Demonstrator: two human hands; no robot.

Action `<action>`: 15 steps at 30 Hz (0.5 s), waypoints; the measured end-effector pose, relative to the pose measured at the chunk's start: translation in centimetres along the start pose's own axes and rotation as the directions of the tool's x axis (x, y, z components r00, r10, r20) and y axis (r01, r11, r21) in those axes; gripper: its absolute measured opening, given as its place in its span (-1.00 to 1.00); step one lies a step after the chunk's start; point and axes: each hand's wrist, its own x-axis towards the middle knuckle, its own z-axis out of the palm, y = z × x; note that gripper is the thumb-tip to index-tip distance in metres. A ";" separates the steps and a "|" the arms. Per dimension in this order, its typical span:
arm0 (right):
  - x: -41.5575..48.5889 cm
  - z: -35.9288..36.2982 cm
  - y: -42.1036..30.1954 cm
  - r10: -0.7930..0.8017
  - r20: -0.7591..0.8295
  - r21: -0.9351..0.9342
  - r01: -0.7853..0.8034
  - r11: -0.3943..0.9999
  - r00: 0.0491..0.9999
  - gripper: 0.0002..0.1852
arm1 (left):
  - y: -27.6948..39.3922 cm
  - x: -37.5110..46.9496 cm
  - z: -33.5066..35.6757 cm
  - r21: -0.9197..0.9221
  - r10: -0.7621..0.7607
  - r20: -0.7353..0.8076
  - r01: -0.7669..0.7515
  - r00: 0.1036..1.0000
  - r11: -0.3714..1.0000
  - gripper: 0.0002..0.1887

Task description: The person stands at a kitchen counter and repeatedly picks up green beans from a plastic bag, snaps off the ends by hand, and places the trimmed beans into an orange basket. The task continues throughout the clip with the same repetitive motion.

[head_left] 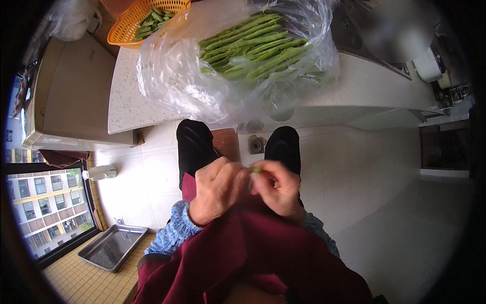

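My left hand (218,190) and my right hand (276,186) meet above my lap, over a dark red apron. A small green piece, seemingly of a bean (256,169), shows between the fingertips of my right hand, close to the left fingers; both hands are partly blurred. Beyond them on the counter lies an open clear plastic bag (171,83) with many long green beans (246,45). An orange plastic basket (123,28) with short bean pieces (152,23) stands to the bag's left, at the counter's corner.
The speckled counter (127,91) runs across in front of my knees. At the left are a fridge-like cabinet (72,91), a white plastic jug (104,172) and a metal tray (114,247) on a yellow tiled ledge by the window. A white appliance (428,66) stands at the right.
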 end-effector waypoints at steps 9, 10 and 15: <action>1.8 -7.7 -2.6 0.117 -0.453 0.513 0.151 0.845 0.884 -0.81 | -0.1 7.1 -4.6 0.279 0.153 -0.195 -0.095 0.969 0.956 -0.73; 1.9 -7.9 -2.5 0.121 -0.434 0.551 0.157 0.819 0.893 -0.81 | -0.5 9.2 -5.1 0.344 0.234 -0.170 -0.165 0.957 0.924 -0.67; 1.6 -7.7 -1.6 0.122 -0.412 0.659 0.203 0.724 0.903 -0.81 | -0.3 12.8 -4.5 0.539 0.215 -0.062 -0.149 0.975 0.829 -0.47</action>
